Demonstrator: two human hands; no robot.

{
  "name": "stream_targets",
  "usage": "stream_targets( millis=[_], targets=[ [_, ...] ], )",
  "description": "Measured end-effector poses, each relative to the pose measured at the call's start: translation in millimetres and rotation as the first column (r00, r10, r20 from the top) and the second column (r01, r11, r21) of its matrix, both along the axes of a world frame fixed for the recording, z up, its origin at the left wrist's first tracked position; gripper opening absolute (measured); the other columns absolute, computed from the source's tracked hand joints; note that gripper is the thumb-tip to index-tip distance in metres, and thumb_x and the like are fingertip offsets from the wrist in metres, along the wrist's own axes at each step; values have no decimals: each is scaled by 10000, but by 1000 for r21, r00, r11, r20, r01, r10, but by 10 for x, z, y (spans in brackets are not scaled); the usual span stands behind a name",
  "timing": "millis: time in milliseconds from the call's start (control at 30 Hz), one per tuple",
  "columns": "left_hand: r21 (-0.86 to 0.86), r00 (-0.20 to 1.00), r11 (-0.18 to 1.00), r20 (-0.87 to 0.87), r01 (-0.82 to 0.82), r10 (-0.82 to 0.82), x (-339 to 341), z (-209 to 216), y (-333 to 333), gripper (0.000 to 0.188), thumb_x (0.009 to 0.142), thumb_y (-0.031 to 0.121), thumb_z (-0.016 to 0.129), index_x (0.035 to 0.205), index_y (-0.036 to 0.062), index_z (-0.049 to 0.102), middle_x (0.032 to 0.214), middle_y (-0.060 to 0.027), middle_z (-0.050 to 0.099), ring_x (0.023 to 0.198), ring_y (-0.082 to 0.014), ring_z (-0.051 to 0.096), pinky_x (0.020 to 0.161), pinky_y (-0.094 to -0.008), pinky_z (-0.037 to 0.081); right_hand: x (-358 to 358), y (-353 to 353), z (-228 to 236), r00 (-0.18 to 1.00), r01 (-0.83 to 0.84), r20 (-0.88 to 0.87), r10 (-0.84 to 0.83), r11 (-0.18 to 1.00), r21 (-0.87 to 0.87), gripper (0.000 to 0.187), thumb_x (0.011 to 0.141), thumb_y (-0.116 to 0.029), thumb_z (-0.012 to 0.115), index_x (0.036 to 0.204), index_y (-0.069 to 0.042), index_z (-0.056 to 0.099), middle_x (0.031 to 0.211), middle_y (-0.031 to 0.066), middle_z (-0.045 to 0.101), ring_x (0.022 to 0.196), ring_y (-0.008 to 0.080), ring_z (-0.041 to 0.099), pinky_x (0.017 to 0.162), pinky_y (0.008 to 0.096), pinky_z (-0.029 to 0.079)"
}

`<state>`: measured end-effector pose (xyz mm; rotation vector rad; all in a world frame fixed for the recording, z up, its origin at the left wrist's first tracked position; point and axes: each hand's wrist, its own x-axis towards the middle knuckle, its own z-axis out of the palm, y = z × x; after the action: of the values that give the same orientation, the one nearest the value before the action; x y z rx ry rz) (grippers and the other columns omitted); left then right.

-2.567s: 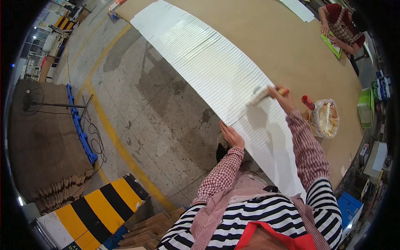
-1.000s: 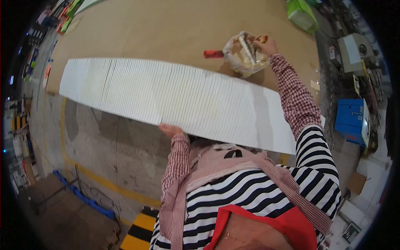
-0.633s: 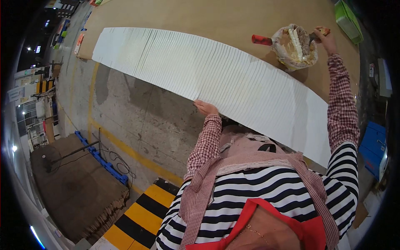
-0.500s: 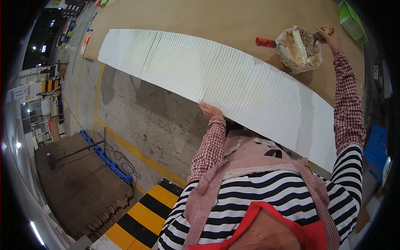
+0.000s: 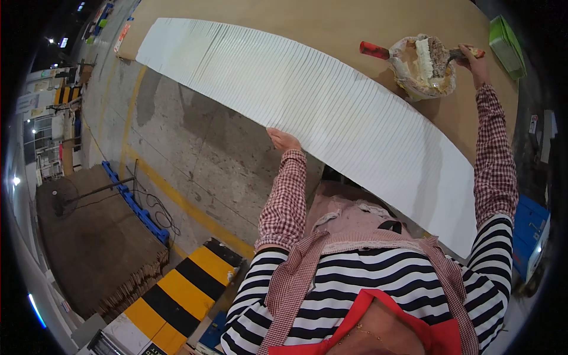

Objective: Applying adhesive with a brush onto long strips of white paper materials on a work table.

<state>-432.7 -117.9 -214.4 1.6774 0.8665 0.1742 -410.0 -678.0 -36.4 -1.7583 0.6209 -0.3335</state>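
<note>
A long row of overlapping white sheets [image 5: 331, 112], shingled in narrow strips, curves across the brown-covered table [image 5: 248, 13]. At its near edge my left hand [image 5: 284, 140] has its fingers closed on the sheets' border. My right hand [image 5: 475, 64] grips the handle of a wide brush [image 5: 439, 58], whose head is caked with brownish-white paste. The brush head sits at the right inside a plastic-lined bucket [image 5: 408, 89]. A white, paste-covered bar [image 5: 423, 59] spans the bucket. A red handle [image 5: 374, 50] sticks out from the bucket's left side.
A green box-like thing [image 5: 506, 46] stands at the table's right edge. Blue cases [image 5: 528, 228] are beside my right arm. At lower left are a yellow-and-black striped platform [image 5: 183, 290], a brown stack [image 5: 94, 248] and a fan [image 5: 62, 201] with a cable.
My left hand has shifted left and away from me along the sheets' near edge. My right hand remains on the brush at the bucket. The view has turned slightly.
</note>
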Motion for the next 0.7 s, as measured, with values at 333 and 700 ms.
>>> stream_targets(
  millis=[333,700],
  targets=[
    [2,997,1000,80,18,-18,29,-232,42,664,1000,448,197,1438,-50,170,1487,-259,185,1373,-350,238,1145,-408,209,-671,277,336,956,125,264,-129,992,30,274,895,-177,614,1088,18,609,987,91,654,875,166,639,769,278,533],
    [111,961,971,156,211,-227,-1103,4,-727,618,1007,352,231,1462,-20,40,1523,-238,30,1417,-341,71,1158,-428,84,-1228,2745,-29,899,-439,92,429,872,218,84,845,-88,652,864,-13,620,1040,100,578,758,136,574,734,272,474]
  ],
)
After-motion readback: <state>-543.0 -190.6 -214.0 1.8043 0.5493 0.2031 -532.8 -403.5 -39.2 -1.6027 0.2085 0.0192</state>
